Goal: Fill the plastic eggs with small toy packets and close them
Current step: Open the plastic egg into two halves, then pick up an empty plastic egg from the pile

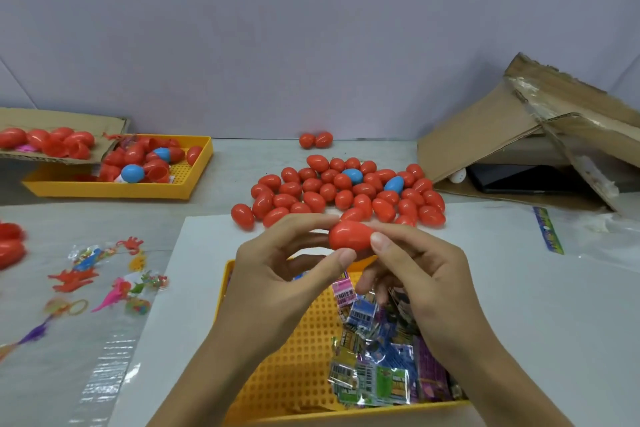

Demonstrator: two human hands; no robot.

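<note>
1. The left hand (277, 274) and the right hand (415, 274) meet in the middle of the view, both pinched on one closed red plastic egg (349, 236) held lengthwise between them.
2. The left hand is partly curled: its thumb presses the egg's near side from below and its forefinger lies along the top, with the other fingers loosely bent behind.
3. The right hand grips the egg's right end, thumb on the near face and forefinger over the top; its lower fingers curl down towards the tray.
4. Directly beneath both hands sits a yellow perforated plastic tray (294, 357), and under the right wrist lies a heap of small shiny printed toy packets (384, 364).
5. Just beyond the fingertips spreads a cluster of closed red plastic eggs (343, 194) on the table, with two blue eggs (394, 184) among them and a separate pair of red eggs (316, 140) farther back.
6. Well to the left of the left hand, loose colourful rubbery toys (104, 284) lie on clear plastic film.
7. Far beyond the left hand, a second yellow tray (194, 180) holds red egg halves and eggs.
8. Beyond the right hand stands a torn brown cardboard box (519, 135).
</note>
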